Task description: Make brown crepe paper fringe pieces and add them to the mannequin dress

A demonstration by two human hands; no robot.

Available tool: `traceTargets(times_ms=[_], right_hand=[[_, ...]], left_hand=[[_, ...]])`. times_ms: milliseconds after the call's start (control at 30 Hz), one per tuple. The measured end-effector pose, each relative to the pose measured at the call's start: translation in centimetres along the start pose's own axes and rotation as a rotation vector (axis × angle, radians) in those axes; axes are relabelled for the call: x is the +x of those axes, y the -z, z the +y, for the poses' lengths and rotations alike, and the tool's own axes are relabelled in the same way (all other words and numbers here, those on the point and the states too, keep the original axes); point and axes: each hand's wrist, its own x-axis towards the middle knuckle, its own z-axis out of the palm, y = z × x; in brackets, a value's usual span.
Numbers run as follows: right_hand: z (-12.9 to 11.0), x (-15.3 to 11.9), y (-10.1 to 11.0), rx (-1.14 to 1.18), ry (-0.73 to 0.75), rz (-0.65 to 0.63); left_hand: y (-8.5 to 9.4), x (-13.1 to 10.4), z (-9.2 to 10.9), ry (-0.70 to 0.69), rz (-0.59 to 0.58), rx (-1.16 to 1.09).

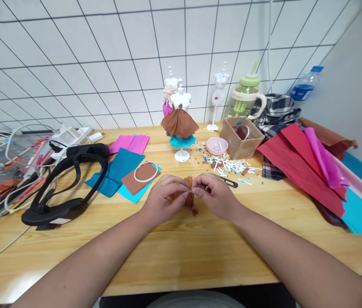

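Observation:
Between my hands is a gathered piece of brown crepe paper [189, 204], fanned at the top and bunched narrow at its lower end. My left hand [166, 199] pinches it from the left with thumb and forefinger. From the other side my right hand [216, 196] pinches its edge, fingers curled. Behind them stands a small white dress form [181, 100] wearing a brown paper skirt [180, 122] over a turquoise frilled layer [183, 141]. Just past my right hand lies a small black-handled cutter [228, 181], partly hidden.
Folded paper sheets and a white ring [136, 177] lie left, beside a black headset [72, 188] and cables. Paper scraps [228, 166], a pink bowl [217, 147], a cardboard box [243, 141], a green-lidded jug [248, 96] and red crepe paper [305, 167] are right.

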Motion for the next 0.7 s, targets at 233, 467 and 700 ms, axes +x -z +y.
traceTargets(times_ms=[233, 467, 700], right_hand=[[1.4, 0.5, 1.9, 0.259, -0.101, 0.062], [1.9, 0.0, 1.5, 0.054, 0.242, -0.019], [1.7, -0.2, 1.4, -0.122, 0.445, -0.053]], left_hand=[[1.6, 0.5, -0.7, -0.063, -0.395, 0.196], [0.6, 0.4, -1.8, -0.114, -0.458, 0.348], [0.8, 0.3, -2.8, -0.085, -0.168, 0.165]])
